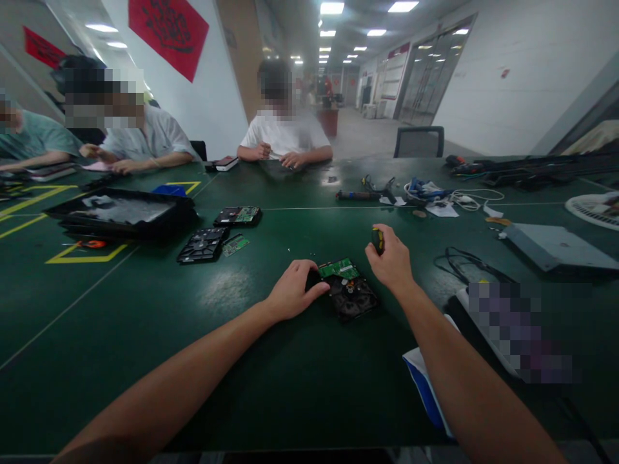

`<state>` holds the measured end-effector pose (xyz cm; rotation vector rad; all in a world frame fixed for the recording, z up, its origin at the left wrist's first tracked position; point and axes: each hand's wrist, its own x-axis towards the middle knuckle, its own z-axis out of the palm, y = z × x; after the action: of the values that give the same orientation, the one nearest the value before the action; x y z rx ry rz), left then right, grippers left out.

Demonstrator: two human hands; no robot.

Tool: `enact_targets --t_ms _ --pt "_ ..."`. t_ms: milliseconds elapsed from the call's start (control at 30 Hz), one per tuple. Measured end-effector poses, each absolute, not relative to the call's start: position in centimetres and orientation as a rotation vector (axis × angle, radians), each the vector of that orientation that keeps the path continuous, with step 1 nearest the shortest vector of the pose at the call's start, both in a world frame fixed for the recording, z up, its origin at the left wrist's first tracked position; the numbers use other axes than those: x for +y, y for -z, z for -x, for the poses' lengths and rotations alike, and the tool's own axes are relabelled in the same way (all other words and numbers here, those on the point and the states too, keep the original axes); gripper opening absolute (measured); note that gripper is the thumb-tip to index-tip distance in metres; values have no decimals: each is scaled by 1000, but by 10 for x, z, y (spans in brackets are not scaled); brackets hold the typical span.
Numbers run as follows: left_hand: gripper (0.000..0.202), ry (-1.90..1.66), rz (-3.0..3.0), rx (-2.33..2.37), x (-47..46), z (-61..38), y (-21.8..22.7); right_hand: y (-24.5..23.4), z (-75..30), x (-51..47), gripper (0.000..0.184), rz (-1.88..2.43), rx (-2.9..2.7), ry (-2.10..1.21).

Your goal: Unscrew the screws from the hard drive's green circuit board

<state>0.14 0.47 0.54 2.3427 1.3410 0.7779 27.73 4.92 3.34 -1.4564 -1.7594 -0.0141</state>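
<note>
Bare forearms (193, 368) up close, right hand (393, 261) gripping a stubby black-and-yellow handle (378, 240), can't tell left hand's (291, 291) grip beside the boxy black-metal hard drive (356, 301); probably mid-teardown, next needs steadying

An office-like electronics workroom: green worktable (261, 406), hard drives (355, 301), cables (428, 189), glass doors (435, 74), ceiling light panels (332, 8).

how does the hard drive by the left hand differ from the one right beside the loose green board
The near drive shows a green section at its far end; the other drive shows a mostly black top.
The near drive has the left hand at its side; the other drive has no hand on it.
The near drive looks larger, being closer to the camera, than the other drive.
Both are dark and rest on the green table.
</note>
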Motion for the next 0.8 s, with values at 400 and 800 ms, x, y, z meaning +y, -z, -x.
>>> enact_targets --t_ms 400,800 --pt "21 -608 -2293 1631 87 17 -1 -19 -280 53 33 1629 -1946 -57" --pt "12 -650 -2408 1415 100 8 -2 -11 -283 58 35 1657 -2003 -89"
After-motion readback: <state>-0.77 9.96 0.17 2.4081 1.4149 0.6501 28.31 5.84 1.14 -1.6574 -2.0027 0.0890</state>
